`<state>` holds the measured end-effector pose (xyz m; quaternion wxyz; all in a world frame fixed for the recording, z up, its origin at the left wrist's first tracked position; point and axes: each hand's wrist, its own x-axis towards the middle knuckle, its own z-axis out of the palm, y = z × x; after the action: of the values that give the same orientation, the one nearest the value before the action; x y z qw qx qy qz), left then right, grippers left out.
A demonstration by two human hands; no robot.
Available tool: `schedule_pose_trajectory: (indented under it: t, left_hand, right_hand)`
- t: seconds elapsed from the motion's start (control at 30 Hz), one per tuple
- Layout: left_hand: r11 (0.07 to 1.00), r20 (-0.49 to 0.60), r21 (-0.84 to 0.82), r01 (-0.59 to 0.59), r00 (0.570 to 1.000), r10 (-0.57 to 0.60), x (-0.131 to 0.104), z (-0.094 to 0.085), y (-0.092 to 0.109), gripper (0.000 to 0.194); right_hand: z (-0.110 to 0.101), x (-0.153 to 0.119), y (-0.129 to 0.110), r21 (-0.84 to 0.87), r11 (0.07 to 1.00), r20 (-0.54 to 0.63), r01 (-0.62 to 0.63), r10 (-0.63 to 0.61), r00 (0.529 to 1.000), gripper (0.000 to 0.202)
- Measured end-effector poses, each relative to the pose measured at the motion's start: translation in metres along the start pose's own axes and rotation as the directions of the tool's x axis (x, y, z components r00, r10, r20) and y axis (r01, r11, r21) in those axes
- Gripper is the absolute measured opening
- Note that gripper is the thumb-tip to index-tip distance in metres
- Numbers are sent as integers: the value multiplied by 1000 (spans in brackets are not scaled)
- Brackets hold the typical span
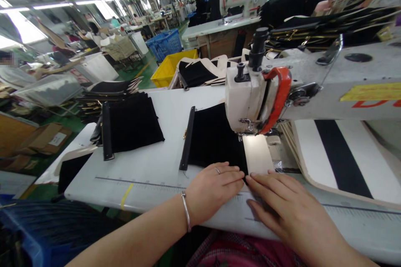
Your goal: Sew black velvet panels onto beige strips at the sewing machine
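Observation:
A black fabric piece lies under the sewing machine's head, with a dark zipped band along its left edge. Against its right side is a cream panel, lit by the machine lamp. My left hand rests flat on the near edge of the black fabric, fingers stretched to the right and together. Just beside it, my right hand presses flat at the near end of the cream panel, its thumb apart. The fingertips of both hands almost meet at the seam.
Another stack of black pieces sits on the white table to the left. Striped cream panels lie right of the needle. Behind stand a yellow crate and a blue basket. A blue crate is at lower left.

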<state>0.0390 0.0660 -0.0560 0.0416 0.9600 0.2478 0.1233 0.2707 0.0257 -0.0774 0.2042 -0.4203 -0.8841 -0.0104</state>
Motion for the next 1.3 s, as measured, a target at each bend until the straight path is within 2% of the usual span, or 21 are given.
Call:
schedule_pose_trajectory:
  t: [0.37,0.77,1.0,1.3]
  left_hand:
    - [1000,17,21,18,1000,-18,22,2,-33,28]
    - [994,-19,5,109,994,-109,47,8,-62,25]
    - [977,-67,-12,214,975,-214,55,12,-68,26]
    - [962,-76,-71,262,961,-267,58,10,-66,26]
  right_hand:
    - [1,28,18,33,998,9,-49,49,999,43]
    - [9,54,36,-4,997,12,-72,72,997,42]
    - [15,61,38,-41,991,34,-128,129,991,48]
    - [19,61,35,94,974,33,-205,203,979,50]
